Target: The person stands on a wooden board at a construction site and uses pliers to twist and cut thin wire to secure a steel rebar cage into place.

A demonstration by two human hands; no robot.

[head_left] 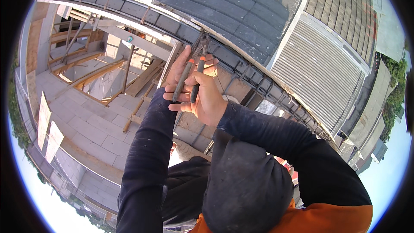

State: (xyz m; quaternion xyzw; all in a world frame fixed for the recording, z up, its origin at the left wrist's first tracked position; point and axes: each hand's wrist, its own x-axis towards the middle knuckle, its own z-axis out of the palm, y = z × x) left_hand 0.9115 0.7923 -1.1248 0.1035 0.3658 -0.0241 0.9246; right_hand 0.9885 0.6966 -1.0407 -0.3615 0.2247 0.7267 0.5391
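A pair of pincers point(183, 81) with long dark handles and orange bands points away from me, its jaws up against a steel rebar corner point(204, 39). My right hand point(207, 99) is closed round the handles, thumb on top and fingers reaching between and beneath them. The handles stand slightly apart. Behind the tool is my left hand point(176, 70), one digit stretched forward and other fingertips showing to the right of the handles. Its palm is partly covered, and nothing visible is gripped in it. Beside the fingertips a thin wire point(219, 80) hangs down.
A formwork channel with a rebar cage point(254, 84) runs across in front of me. Beyond it lies a dark sheet roof point(207, 4), with a corrugated roof point(321, 73) to the right. At left, a block wall point(95, 125) and timber frames point(88, 77) surround openings dropping to a lower level.
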